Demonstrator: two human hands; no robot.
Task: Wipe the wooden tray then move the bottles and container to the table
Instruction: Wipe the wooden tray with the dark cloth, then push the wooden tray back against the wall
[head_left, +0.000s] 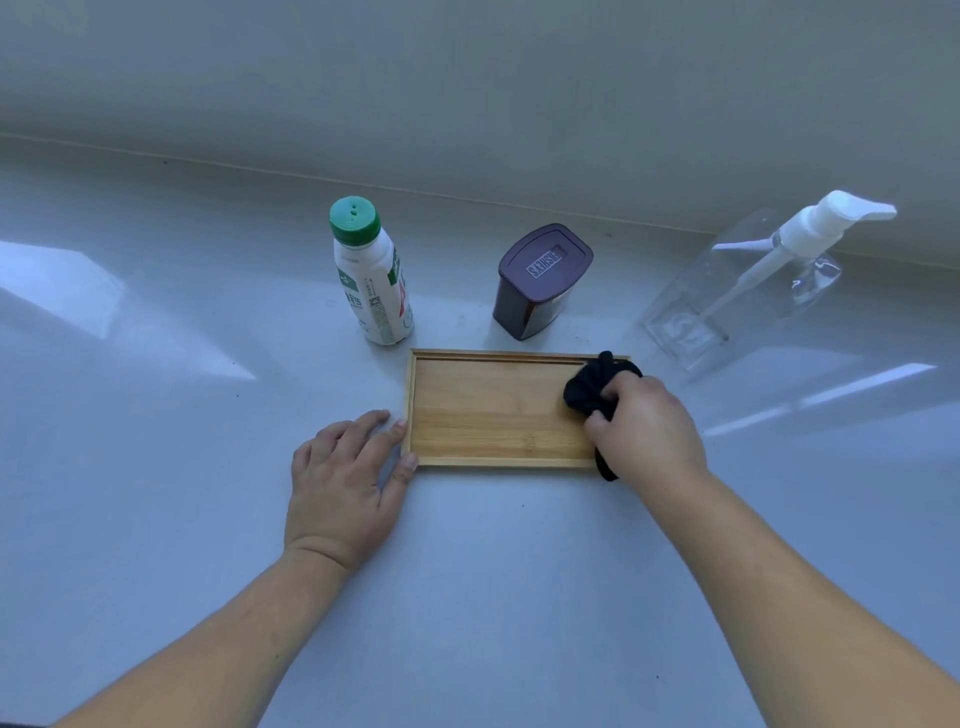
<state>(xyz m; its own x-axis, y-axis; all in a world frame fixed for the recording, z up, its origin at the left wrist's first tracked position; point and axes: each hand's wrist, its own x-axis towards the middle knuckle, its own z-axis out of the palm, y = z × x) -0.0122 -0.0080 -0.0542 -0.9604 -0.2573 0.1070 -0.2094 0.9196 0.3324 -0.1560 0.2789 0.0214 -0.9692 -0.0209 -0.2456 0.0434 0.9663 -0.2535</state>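
Observation:
An empty wooden tray (488, 410) lies flat on the pale table in front of me. My right hand (647, 421) is closed around a bunched black cloth (592, 387), pressing it on the tray's right end. My left hand (345, 478) rests flat on the table with its fingertips against the tray's left edge. Behind the tray stand a white bottle with a green cap (371, 275), a dark brown lidded container (540, 280) and, further right, a clear pump bottle with a white pump head (753, 280).
The pale table (156, 415) stretches wide to the left and towards me. A wall (467, 78) rises directly behind the bottles. Bright light patches fall on the table's left and right sides.

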